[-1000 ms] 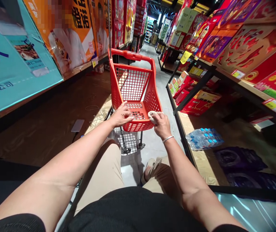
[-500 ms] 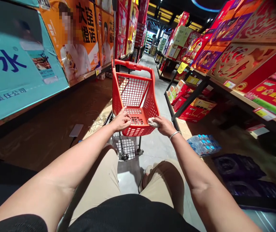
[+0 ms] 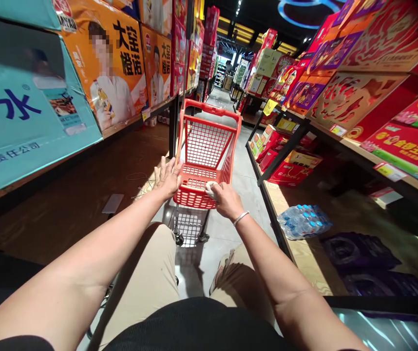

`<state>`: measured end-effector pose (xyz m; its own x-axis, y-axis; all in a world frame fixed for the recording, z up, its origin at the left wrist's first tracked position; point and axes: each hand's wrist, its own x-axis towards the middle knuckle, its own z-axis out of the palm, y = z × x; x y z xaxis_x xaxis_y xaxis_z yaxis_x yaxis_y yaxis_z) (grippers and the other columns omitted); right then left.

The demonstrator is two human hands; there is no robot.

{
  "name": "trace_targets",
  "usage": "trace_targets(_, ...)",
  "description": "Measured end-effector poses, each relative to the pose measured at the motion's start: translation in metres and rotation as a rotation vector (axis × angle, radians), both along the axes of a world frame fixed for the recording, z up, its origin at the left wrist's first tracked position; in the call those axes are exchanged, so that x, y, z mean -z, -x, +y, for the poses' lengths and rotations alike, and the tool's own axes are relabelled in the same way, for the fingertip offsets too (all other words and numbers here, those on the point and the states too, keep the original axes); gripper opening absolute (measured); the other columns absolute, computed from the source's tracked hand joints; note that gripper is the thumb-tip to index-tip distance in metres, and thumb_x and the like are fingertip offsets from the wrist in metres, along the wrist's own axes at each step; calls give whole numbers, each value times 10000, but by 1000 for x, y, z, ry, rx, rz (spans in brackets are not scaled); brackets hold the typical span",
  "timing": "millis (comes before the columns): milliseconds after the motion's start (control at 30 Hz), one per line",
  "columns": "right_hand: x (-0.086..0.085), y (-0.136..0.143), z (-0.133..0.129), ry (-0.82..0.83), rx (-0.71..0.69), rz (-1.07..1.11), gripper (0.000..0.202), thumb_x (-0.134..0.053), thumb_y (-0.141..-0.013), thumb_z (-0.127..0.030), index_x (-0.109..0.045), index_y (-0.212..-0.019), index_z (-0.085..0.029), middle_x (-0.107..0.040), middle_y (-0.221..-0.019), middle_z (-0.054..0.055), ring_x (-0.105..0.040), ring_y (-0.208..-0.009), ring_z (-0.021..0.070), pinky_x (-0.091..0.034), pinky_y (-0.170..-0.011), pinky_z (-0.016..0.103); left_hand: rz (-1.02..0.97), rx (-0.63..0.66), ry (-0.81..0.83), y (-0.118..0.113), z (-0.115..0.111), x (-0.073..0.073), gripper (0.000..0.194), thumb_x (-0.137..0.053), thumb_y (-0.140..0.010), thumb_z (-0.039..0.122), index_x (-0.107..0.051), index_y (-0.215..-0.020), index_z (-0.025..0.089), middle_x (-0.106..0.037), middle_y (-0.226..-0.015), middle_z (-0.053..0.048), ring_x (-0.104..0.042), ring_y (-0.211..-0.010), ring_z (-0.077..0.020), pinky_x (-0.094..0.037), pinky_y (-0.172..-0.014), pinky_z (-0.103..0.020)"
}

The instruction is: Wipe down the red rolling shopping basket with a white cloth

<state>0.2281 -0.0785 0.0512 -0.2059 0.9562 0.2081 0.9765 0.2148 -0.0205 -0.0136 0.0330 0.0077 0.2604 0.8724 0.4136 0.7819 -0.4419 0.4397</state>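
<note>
A red shopping cart with a lattice basket stands in the aisle in front of me. My left hand is at the left near corner of the basket, its fingers spread and nothing held in them. At the near rim, right of the middle, my right hand is wrapped round a bunched whitish cloth, which is against the basket's edge. A light bracelet circles my right wrist. The basket's visible floor shows no goods.
At left, a shelf bears a teal box and orange boxes. The right shelf carries red gift boxes. Below are wrapped water bottles and dark purple packs. A white flat item lies low at left.
My left hand has moved left, and its fingers have spread. The right hand with the cloth has moved left along the rim. The cart has turned slightly and sits lower in view.
</note>
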Motion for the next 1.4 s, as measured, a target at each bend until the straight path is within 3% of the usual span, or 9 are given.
trace_targets(100,0,15,2,11,-28,15,427,-588,-886,-152,-604,-1297,-266,-609,-1155,93,-550,-1010,239,-435,-751,303,-35,-50,-55,-24,-16,0,686,-437,-939,230,-303,-1611,202,-331,-1652,-158,-156,-1584,-365,-127,-1265,-637)
trace_targets(200,3,24,0,1,-124,30,411,-569,-908,-156,-610,-1301,-266,-607,-1191,85,-547,-1034,228,-450,-814,305,26,139,14,-46,-31,9,775,-468,-879,170,-245,-1621,175,-626,-1385,-144,-519,-1381,-296,-268,-1261,-522)
trace_targets(267,4,21,-1,-17,-221,26,377,-545,-937,-163,-631,-1285,-277,-608,-1225,77,-536,-1063,219,-449,-869,306,45,218,14,-49,-34,14,838,-497,-828,149,-230,-1623,163,-700,-1230,-109,-600,-1266,-278,-307,-1246,-495)
trace_targets(400,3,-9,1,-70,-318,-13,410,-500,-966,-141,-650,-1302,-322,-605,-1332,53,-501,-1121,223,-428,-943,333,23,323,64,-35,-27,9,893,-525,-771,147,-250,-1621,162,-685,-1272,-103,-564,-1292,-283,-423,-1154,-445)
trace_targets(600,11,-31,10,-198,-63,100,395,-511,-970,-163,-686,-1292,-312,-569,-1419,48,-476,-1188,245,-403,-1020,361,115,523,14,-31,-15,0,437,-527,-879,262,-681,-1288,265,-709,-1182,-71,-609,-1104,-262,-422,-1056,-465)
trace_targets(900,142,15,-32,-23,-118,80,349,-492,-1008,-192,-691,-1260,-329,-626,-1287,27,-475,-1180,278,-448,-979,387,202,505,16,-27,-10,6,564,-535,-765,220,-689,-1305,275,-658,-1116,-74,-535,-1029,-272,-367,-1015,-459)
trace_targets(967,140,9,-32,-41,-114,86,329,-504,-994,-167,-713,-1202,-313,-630,-1250,37,-493,-1148,274,-462,-966,386,194,505,23,-24,-8,5,516,-517,-784,253,-706,-1264,267,-667,-1107,-70,-536,-1022,-275,-360,-1016,-466)
trace_targets(1200,68,-4,-9,-477,1,215,287,-541,-980,-222,-743,-1155,-330,-582,-1295,67,-439,-1257,297,-386,-1123,488,128,486,99,-23,-12,-3,383,-412,-885,287,-755,-1056,271,-715,-994,-27,-561,-981,-245,-302,-1024,-466)
trace_targets(1400,134,14,-4,-495,-197,259,281,-566,-903,-98,-763,-1031,-252,-619,-1072,70,-505,-1009,233,-490,-907,377,92,410,108,-24,-19,-5,258,-507,-851,306,-739,-945,244,-725,-959,-20,-542,-996,-248,-273,-1051,-471)
